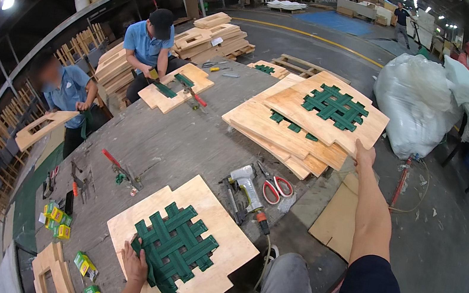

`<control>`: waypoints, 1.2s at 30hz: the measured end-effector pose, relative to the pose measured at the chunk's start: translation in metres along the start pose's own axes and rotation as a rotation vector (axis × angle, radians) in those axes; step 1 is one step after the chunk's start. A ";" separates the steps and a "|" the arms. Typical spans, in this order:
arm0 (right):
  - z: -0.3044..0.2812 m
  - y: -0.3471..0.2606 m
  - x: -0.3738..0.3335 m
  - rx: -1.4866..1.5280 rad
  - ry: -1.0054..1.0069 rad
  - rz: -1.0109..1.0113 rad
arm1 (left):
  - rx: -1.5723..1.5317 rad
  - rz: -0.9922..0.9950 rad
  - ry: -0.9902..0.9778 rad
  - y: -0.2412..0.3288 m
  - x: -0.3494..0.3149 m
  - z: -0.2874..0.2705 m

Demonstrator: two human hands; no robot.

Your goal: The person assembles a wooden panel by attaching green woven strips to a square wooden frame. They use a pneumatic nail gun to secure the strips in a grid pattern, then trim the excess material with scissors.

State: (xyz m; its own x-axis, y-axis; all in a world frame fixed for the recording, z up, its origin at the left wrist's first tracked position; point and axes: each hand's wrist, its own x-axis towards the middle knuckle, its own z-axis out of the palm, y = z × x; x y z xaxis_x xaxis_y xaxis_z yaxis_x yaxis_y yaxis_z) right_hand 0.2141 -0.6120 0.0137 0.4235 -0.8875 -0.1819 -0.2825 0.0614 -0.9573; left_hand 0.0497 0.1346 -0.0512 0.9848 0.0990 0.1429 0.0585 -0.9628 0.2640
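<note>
A wooden board [134, 221] with stepped corners lies on the near part of the table, green webbing [176, 240] woven criss-cross over its middle. My left hand [135, 264] is at its lower left edge, fingers closed on the webbing, with a loose strap trailing beside the wrist. My right arm reaches far out to the right. There my right hand [363, 155] grips the near corner of another woven board [289, 101], the top one of a stack [250, 119]. The fingertips under that board are hidden.
Between the boards lie a pneumatic stapler [249, 190] with a hose and red-handled scissors [277, 190]. Small yellow-green boxes [59, 218] and hand tools [117, 167] lie to the left. Two co-workers [150, 39] handle boards across the table. A plastic-wrapped bundle [411, 105] stands right.
</note>
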 end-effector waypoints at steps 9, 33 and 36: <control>0.015 0.031 -0.035 -0.075 0.043 -0.233 | 0.006 -0.021 -0.013 0.002 -0.004 -0.010; 0.138 -0.062 -0.060 -1.284 -0.443 -0.732 | -0.006 -0.003 0.002 -0.010 0.005 0.011; 0.147 -0.061 -0.053 -1.324 -0.466 -0.714 | -0.007 -0.013 0.000 -0.009 0.004 0.012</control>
State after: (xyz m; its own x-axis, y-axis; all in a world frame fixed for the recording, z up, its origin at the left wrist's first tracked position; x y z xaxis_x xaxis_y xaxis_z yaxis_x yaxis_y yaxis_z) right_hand 0.3355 -0.5020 0.0490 0.9406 -0.3286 -0.0855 -0.3334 -0.9415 -0.0499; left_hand 0.0550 0.1409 -0.0649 0.9840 0.1115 0.1390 0.0703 -0.9596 0.2724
